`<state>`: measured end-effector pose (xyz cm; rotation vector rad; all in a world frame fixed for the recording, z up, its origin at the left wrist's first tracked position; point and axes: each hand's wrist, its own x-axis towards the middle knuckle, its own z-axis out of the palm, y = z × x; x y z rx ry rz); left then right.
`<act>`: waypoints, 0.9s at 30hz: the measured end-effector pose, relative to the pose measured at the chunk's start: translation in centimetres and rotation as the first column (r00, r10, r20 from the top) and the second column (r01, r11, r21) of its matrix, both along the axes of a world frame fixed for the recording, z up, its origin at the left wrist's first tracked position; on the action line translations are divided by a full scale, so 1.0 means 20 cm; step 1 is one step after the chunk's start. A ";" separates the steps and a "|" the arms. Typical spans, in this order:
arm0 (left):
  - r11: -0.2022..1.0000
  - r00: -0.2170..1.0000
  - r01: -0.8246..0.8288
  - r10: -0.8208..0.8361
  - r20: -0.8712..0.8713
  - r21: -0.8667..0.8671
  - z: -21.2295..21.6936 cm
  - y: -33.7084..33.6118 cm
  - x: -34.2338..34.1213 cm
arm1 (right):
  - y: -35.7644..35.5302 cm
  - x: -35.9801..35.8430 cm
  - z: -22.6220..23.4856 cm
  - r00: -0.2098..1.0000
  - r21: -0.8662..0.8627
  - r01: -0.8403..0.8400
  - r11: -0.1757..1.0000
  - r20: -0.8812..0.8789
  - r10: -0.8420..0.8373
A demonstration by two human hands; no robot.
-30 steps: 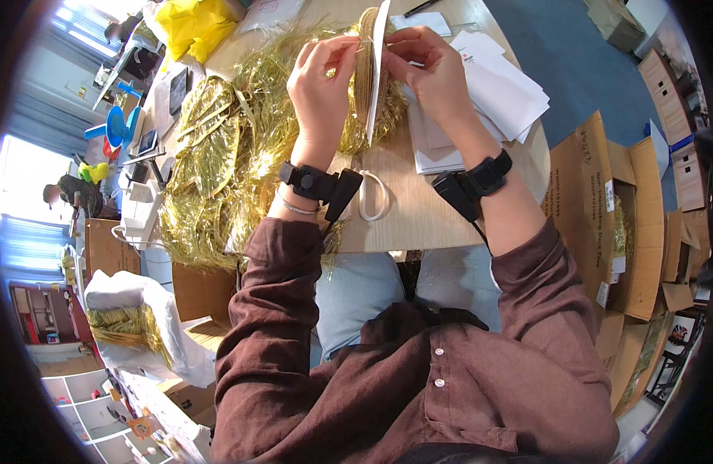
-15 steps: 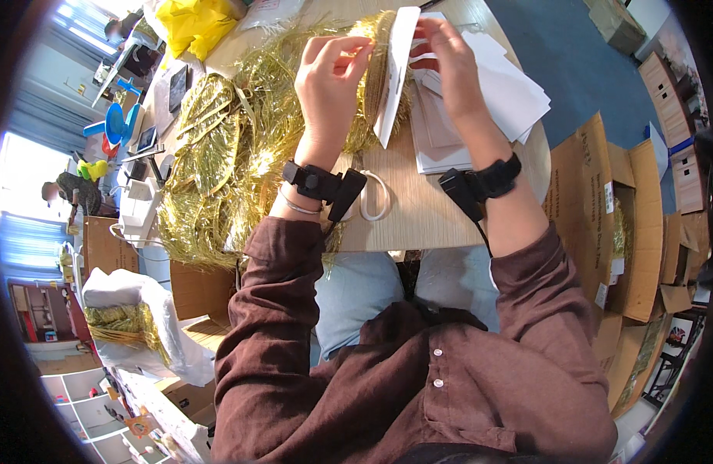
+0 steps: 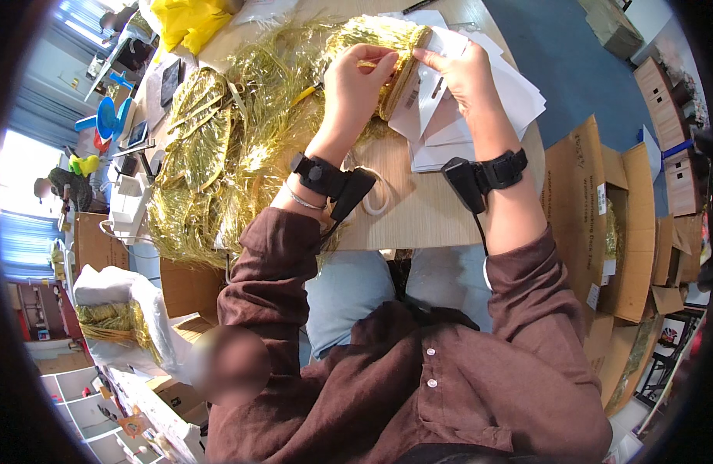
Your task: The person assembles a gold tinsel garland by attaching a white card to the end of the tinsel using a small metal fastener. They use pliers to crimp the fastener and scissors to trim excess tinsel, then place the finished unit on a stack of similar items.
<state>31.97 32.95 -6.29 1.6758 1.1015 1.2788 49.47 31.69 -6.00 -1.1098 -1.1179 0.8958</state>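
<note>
Head view shows the left hand (image 3: 362, 73) pinching a gold tinsel bundle (image 3: 387, 58) beside the white card (image 3: 426, 108), which the right hand (image 3: 461, 73) grips, above the table (image 3: 418, 209). Loose strands could snag and slip from that pinch, I reckon.

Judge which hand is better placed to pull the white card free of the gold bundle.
Right, probably: the right hand already rests on the white card, while the left hand pinches the gold tinsel bundle.

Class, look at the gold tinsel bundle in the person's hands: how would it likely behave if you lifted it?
The gold tinsel bundle is probably floppy: loose strands droop and spread over the table. It likely weighs little, since the left hand pinches it with fingertips only. Its shiny foil may be slippery and shed strands.
</note>
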 end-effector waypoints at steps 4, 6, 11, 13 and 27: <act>0.999 0.994 -0.054 0.054 -0.092 0.007 -0.03 0.01 0.04 | 0.03 0.00 -0.03 0.996 -0.032 0.092 0.995 -0.010 -0.092; 0.995 0.988 -0.080 0.087 -0.124 0.059 -0.03 0.01 0.06 | 0.05 0.00 -0.05 0.975 -0.025 0.207 0.978 0.094 -0.204; 0.997 0.994 -0.053 0.058 -0.093 0.054 -0.04 0.06 0.09 | 0.08 0.01 -0.09 0.976 -0.080 0.217 0.973 -0.007 -0.218; 0.995 0.991 -0.073 0.079 -0.104 0.062 -0.05 0.09 0.10 | 0.09 0.01 -0.09 0.981 -0.095 0.156 0.983 -0.098 -0.165; 0.950 0.535 -0.065 0.290 -0.794 0.304 0.06 0.00 -0.39 | 0.06 0.04 -0.07 0.954 -0.182 -0.029 0.983 -0.298 -0.027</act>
